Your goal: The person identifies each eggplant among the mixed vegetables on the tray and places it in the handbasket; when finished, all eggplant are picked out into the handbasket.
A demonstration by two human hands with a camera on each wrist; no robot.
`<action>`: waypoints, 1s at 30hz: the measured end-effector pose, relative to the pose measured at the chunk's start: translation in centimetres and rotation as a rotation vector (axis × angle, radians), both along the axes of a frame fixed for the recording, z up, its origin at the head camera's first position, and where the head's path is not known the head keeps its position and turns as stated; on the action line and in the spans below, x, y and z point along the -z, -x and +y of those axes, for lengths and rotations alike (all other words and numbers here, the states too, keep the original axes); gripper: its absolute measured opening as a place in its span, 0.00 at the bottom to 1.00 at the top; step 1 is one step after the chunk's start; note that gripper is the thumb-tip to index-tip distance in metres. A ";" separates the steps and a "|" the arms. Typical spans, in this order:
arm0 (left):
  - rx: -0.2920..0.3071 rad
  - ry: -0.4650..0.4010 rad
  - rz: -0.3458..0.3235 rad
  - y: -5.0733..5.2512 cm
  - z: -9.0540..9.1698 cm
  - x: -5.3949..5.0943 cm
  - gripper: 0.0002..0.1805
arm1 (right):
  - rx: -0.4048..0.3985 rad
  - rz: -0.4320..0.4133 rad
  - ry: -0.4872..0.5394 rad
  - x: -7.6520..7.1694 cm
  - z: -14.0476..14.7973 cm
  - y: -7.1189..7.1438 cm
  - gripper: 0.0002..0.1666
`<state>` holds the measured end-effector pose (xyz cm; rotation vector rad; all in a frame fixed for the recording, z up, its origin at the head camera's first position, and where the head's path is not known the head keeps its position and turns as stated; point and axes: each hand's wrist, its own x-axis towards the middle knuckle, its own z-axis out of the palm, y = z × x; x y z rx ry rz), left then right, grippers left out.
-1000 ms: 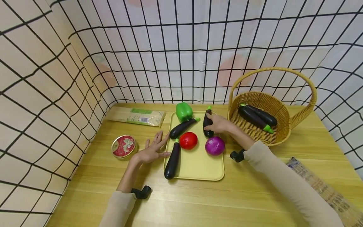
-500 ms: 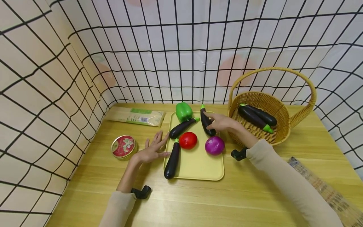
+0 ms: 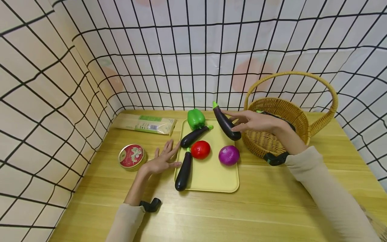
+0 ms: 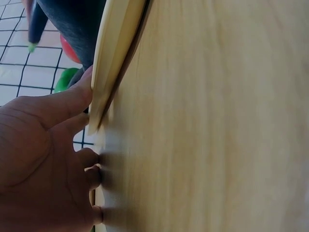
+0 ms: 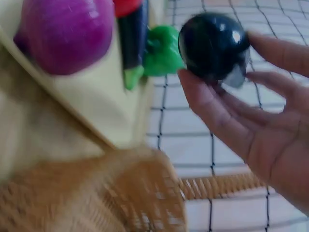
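Note:
My right hand (image 3: 257, 121) pinches a dark eggplant (image 3: 225, 121) between thumb and fingers, above the tray's far right corner; its rounded end faces the camera in the right wrist view (image 5: 212, 48). My left hand (image 3: 161, 162) lies spread at the left edge of the yellow tray (image 3: 211, 178), thumb and a finger touching the rim, other fingertips on the table. On the tray are an eggplant (image 3: 183, 171) along the left edge, another eggplant (image 3: 193, 137) lying slanted, a red tomato (image 3: 201, 150), a green bell pepper (image 3: 196, 119) and a purple onion (image 3: 228, 155).
A wicker basket (image 3: 254, 143) with a tall handle stands right of the tray; eggplants inside are partly hidden by my right arm. At left are a round red tin (image 3: 132, 156) and a flat clear-and-green packet (image 3: 151, 125). Grid-patterned cloth (image 3: 205, 67) surrounds the table.
My right hand has lifted the eggplant off the tray and moved right toward the basket, tilting it. The left hand has stayed in place.

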<state>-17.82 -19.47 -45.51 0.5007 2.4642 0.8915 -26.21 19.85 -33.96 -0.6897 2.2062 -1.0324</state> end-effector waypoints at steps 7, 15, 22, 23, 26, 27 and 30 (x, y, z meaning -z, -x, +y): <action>0.002 -0.016 -0.009 -0.1 -0.1 0.1 0.48 | -0.048 0.042 -0.085 -2.0 4.4 0.0 0.43; -0.002 -0.015 0.000 -0.4 -0.2 0.0 0.47 | -0.077 -0.026 -0.145 -3.7 8.9 0.3 0.43; -0.006 -0.009 -0.009 -0.5 -0.1 -0.2 0.47 | -0.118 -0.003 -0.237 -3.8 11.7 0.6 0.42; -0.005 -0.009 -0.009 -0.4 -0.1 -0.2 0.47 | -0.123 -0.008 -0.240 -3.7 12.0 0.6 0.42; -0.002 -0.003 -0.006 -0.4 0.0 -0.3 0.47 | -0.137 -0.032 -0.246 -3.2 12.8 0.9 0.41; -0.001 -0.004 -0.004 -0.3 0.0 -0.2 0.47 | -0.140 -0.038 -0.252 -2.9 13.0 1.0 0.41; 0.003 0.000 -0.002 -0.2 0.0 -0.2 0.47 | -0.133 -0.055 -0.282 -1.9 13.3 1.5 0.41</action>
